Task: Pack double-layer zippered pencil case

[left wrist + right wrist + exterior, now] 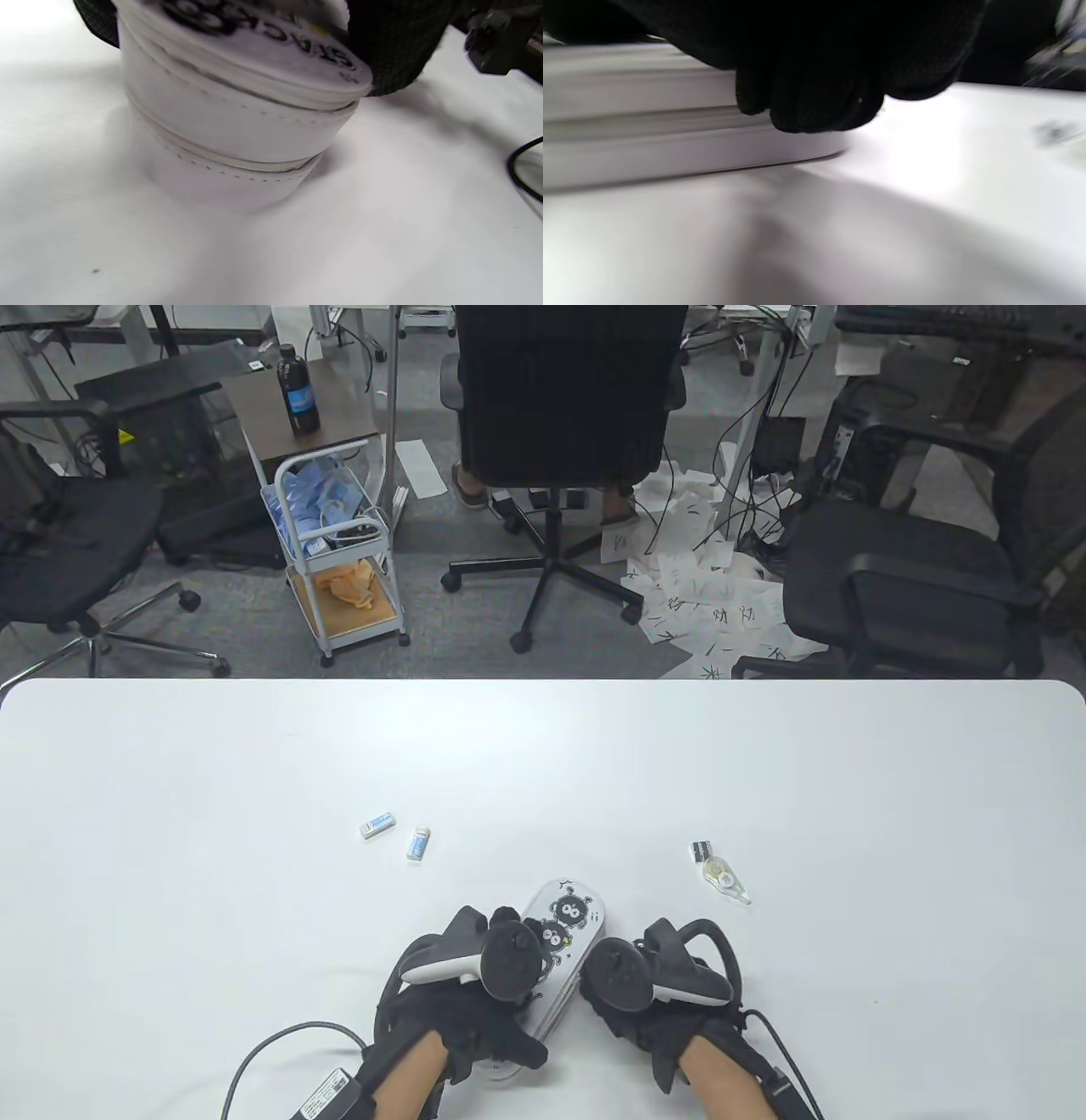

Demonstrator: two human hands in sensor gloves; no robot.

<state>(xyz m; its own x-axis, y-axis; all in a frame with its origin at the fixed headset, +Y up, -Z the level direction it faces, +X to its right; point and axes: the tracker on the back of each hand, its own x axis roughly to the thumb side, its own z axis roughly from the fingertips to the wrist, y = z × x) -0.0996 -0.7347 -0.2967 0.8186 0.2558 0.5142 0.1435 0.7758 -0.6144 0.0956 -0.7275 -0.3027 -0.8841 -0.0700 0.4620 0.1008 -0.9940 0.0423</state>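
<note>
The white pencil case with black fuzzy cartoon figures lies near the table's front edge, running diagonally. My left hand grips its near left end. In the left wrist view the case shows two stacked zippered layers, both zippers looking closed, with gloved fingers on its top edge. My right hand is against the case's right side. In the right wrist view its fingers curl over the case's upper edge. The trackers hide the fingertips in the table view.
On the white table lie two small white-and-blue erasers to the far left of the case, and a small black-and-white item and a clear correction tape to the right. A cable trails from my left wrist.
</note>
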